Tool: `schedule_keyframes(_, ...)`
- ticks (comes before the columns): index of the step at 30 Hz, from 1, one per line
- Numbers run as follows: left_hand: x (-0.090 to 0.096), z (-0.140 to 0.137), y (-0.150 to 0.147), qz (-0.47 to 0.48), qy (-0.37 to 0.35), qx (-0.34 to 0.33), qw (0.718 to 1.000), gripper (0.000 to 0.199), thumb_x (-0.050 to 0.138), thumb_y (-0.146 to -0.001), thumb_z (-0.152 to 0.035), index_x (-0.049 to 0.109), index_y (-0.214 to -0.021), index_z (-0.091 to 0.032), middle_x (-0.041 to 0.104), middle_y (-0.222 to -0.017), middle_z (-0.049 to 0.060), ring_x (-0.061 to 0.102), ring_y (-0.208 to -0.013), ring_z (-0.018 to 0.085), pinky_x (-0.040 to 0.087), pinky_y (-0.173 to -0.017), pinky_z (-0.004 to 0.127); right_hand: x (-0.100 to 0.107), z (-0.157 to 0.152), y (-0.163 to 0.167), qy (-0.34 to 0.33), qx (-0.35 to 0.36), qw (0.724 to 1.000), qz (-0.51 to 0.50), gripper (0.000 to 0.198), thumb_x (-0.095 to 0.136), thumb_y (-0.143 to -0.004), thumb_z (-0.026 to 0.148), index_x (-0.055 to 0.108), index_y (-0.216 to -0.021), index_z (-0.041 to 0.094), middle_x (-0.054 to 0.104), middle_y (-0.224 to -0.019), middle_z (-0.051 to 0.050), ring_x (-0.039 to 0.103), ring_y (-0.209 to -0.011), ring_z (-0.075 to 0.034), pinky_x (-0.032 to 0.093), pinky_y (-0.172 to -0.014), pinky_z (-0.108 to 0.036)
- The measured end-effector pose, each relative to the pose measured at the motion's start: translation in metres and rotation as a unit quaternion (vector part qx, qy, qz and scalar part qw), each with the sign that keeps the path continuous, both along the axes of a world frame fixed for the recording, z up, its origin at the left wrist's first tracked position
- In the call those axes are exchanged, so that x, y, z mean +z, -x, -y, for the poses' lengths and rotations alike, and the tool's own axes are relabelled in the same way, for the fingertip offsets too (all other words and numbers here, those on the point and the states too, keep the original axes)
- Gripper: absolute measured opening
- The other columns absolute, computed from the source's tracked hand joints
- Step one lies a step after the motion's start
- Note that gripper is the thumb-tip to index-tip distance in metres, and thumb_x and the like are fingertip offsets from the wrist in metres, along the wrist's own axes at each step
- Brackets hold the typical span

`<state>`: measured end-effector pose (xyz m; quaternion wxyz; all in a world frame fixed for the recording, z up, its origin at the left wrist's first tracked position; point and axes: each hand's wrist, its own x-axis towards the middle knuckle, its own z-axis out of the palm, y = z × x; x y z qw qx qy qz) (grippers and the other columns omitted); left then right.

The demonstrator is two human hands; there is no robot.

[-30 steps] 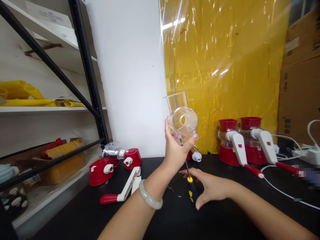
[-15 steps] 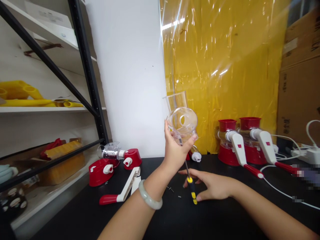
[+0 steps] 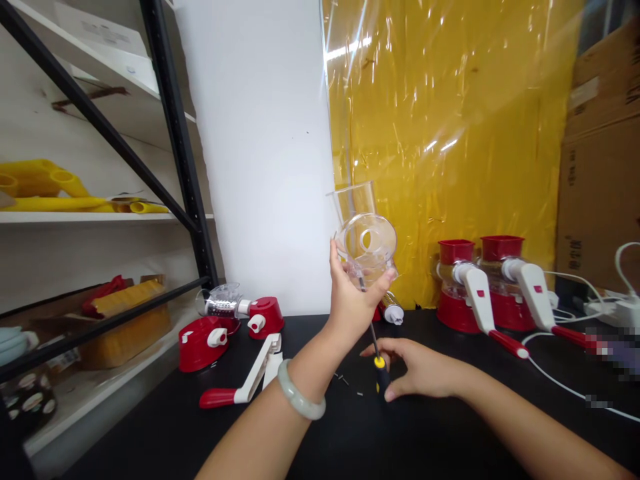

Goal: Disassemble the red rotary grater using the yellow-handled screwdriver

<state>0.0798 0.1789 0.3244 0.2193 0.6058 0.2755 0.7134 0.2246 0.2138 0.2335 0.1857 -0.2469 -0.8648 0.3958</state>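
My left hand (image 3: 353, 297), with a pale bangle on the wrist, grips a clear plastic grater body (image 3: 367, 243) and holds it up above the table. The body's round opening faces me and its square chute points up. A screwdriver (image 3: 382, 377) with a black and yellow handle slants up, its shaft reaching the underside of the clear body behind my left thumb; the tip is hidden. My right hand (image 3: 410, 370) is closed around the handle, thumb on the near side and fingers partly hidden behind. Several small screws (image 3: 343, 380) lie on the black table below.
Left on the table (image 3: 165, 427) are red bases (image 3: 203, 347), a white crank with red grip (image 3: 257, 370) and another clear grater body (image 3: 225, 303). A grater drum (image 3: 393, 310) lies behind my hands. Two assembled graters (image 3: 460, 313) and white cables stand right. A shelf rack (image 3: 175, 133) borders the left.
My right hand has closed in on the screwdriver handle, which has turned and now shows less of its length. My left hand and the clear body stay nearly still.
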Motion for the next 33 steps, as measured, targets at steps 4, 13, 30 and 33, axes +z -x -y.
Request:
schedule_keyframes(4,0.001,0.002,0.0,0.005,0.005,-0.012,1.0,0.106,0.079,-0.073,-0.036,0.01,-0.153,-0.027,0.045,-0.14,0.016,0.055,-0.124,0.027,0.042,-0.106,0.045,-0.004,-0.001,0.005,-0.016,-0.031,0.999,-0.003,0.079,0.087,-0.057,0.041,0.06,-0.129,0.021,0.063,-0.114,-0.007,0.058,-0.106,-0.024,0.046,-0.095,-0.037)
schedule_keyframes(13,0.001,-0.002,0.001,0.015,-0.004,-0.023,1.0,0.106,0.081,-0.071,-0.038,0.012,-0.152,-0.028,0.043,-0.143,0.016,0.053,-0.126,0.027,0.041,-0.109,0.045,-0.006,-0.001,0.007,0.022,0.014,0.999,-0.019,0.042,0.079,-0.069,0.033,0.074,-0.109,0.02,0.07,-0.089,-0.004,0.062,-0.079,-0.018,0.051,-0.077,-0.032)
schedule_keyframes(30,0.002,0.0,0.001,0.014,-0.005,-0.035,0.999,0.11,0.081,-0.071,-0.038,0.008,-0.152,-0.028,0.039,-0.148,0.018,0.052,-0.128,0.028,0.04,-0.11,0.044,0.002,0.0,0.0,0.029,0.033,0.998,-0.04,0.056,0.075,-0.074,0.031,0.061,-0.127,0.019,0.068,-0.113,-0.008,0.063,-0.105,-0.022,0.05,-0.093,-0.038)
schedule_keyframes(33,0.002,0.0,0.002,0.011,-0.009,-0.029,0.999,0.109,0.081,-0.072,-0.037,0.008,-0.152,-0.027,0.039,-0.148,0.018,0.049,-0.132,0.027,0.037,-0.111,0.043,-0.002,-0.002,0.004,-0.002,-0.024,0.999,-0.038,0.059,0.083,-0.065,0.041,0.066,-0.115,0.014,0.068,-0.088,-0.005,0.065,-0.09,-0.023,0.049,-0.09,-0.039)
